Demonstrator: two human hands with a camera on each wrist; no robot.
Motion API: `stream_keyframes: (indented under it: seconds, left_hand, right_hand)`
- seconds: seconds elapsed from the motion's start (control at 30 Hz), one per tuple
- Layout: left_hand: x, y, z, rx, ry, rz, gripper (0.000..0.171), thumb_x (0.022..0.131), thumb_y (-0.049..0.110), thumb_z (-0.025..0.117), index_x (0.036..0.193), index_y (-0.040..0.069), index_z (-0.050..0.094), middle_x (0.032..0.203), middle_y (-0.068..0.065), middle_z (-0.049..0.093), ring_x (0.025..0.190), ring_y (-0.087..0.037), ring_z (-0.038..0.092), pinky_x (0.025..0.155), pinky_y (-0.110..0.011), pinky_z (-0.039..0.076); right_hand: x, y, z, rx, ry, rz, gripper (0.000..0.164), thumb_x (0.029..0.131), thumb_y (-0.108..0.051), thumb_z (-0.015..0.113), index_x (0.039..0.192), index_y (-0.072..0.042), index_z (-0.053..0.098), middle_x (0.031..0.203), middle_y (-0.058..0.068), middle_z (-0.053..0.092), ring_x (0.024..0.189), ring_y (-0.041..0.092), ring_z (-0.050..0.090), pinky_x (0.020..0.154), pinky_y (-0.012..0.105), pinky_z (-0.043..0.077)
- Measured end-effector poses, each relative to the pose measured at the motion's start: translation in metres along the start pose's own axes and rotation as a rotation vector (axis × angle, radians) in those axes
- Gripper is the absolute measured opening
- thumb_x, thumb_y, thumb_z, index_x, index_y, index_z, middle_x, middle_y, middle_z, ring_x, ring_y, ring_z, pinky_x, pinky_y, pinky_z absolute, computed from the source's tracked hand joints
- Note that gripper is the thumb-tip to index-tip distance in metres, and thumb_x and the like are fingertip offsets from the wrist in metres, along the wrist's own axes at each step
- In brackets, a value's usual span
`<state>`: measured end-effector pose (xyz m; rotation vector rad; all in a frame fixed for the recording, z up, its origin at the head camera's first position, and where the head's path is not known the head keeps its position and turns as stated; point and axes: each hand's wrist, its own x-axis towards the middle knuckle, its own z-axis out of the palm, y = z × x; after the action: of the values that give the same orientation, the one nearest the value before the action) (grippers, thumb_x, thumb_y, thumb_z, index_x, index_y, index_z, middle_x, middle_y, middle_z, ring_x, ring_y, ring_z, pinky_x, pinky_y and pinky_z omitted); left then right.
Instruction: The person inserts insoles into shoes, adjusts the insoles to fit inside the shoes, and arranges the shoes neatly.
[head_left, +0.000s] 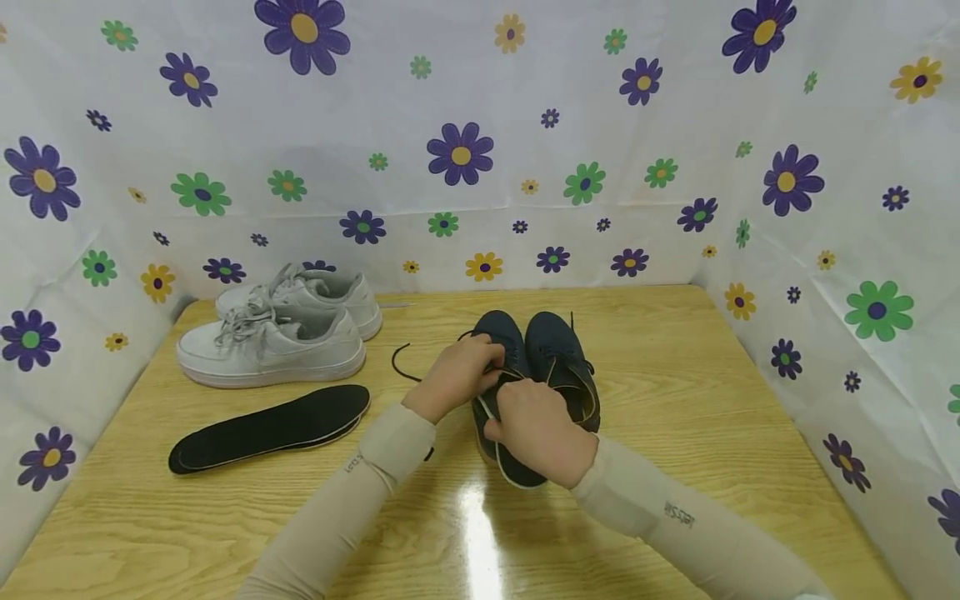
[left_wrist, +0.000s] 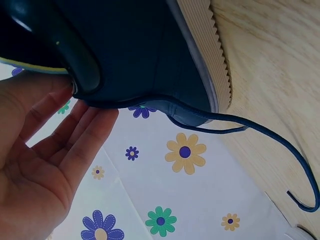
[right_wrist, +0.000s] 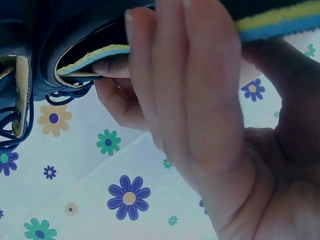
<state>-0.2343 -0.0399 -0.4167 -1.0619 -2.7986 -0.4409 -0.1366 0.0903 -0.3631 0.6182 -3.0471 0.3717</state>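
"What's the left hand (head_left: pixel 459 375) up to?"

"Gripping the shoe (head_left: pixel 501 327) at the edge of its mouth. The thumb is on the inner side, the fingers against the outside, so it's a pinch on the rim. A loose lace (left_wrist: pixel 272 134) trails past those fingers."

"And the right hand (head_left: pixel 542 425)?"

"That one's pinching an insole (head_left: pixel 517 468), fairly straight fingers on one face and the thumb on the other. I can see the insole's yellow and blue edge running past the fingers."

"Is it in the shoe?"

"Partly. One end sits inside the mouth; the other sticks out over the heel, towards the person. How deep the hidden end goes, I can't tell."

"Where's the shoe, then?"

"Near the middle of the table (head_left: pixel 675 500), toe to the wall, right beside the other shoe (head_left: pixel 551 333). Over on the left, well apart, lie the white shoes (head_left: pixel 281 354), with a second insole (head_left: pixel 270 429) flat in front of them."
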Motion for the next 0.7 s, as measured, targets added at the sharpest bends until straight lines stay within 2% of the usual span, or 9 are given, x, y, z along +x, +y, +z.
stream_keyframes:
  seconds: [0.2, 0.33, 0.53, 0.7]
  left_hand:
    - [0.000, 0.000, 0.003, -0.012, -0.004, -0.002, 0.007, 0.090, 0.012, 0.069, 0.085, 0.011, 0.063, 0.082, -0.004, 0.054, 0.070, -0.018, 0.053, 0.063, -0.031, 0.047]
    - [0.000, 0.000, 0.004, -0.030, -0.007, -0.009, 0.007, 0.090, 0.015, 0.069, 0.085, 0.011, 0.064, 0.082, -0.003, 0.054, 0.070, -0.018, 0.053, 0.063, -0.031, 0.047]
    - [0.000, -0.001, 0.004, -0.037, -0.003, -0.002, 0.006, 0.089, 0.012, 0.069, 0.087, 0.011, 0.064, 0.083, -0.004, 0.055, 0.073, -0.020, 0.055, 0.064, -0.032, 0.048]
    - [0.000, -0.003, 0.001, -0.026, 0.032, 0.014, 0.006, 0.089, 0.012, 0.070, 0.087, 0.011, 0.064, 0.084, -0.004, 0.056, 0.074, -0.020, 0.057, 0.065, -0.033, 0.049]
  right_hand:
    - [0.007, 0.001, 0.005, 0.001, 0.005, 0.029, 0.049, 0.087, -0.014, 0.069, 0.052, -0.015, 0.035, 0.050, -0.002, 0.028, 0.039, 0.012, 0.032, 0.037, 0.020, 0.019]
    - [0.013, 0.004, 0.010, -0.010, 0.015, 0.048, 0.050, 0.089, -0.016, 0.069, 0.052, -0.015, 0.035, 0.048, -0.003, 0.028, 0.037, 0.011, 0.032, 0.036, 0.020, 0.020]
    - [0.011, 0.005, 0.016, -0.078, 0.012, 0.067, 0.046, 0.089, -0.029, 0.070, 0.055, -0.012, 0.044, 0.051, 0.000, 0.036, 0.039, 0.015, 0.042, 0.036, 0.021, 0.026]
    - [-0.001, 0.000, 0.009, -0.146, -0.023, 0.093, 0.053, 0.084, -0.043, 0.072, 0.052, -0.014, 0.042, 0.052, 0.001, 0.037, 0.039, 0.015, 0.042, 0.036, 0.021, 0.026]
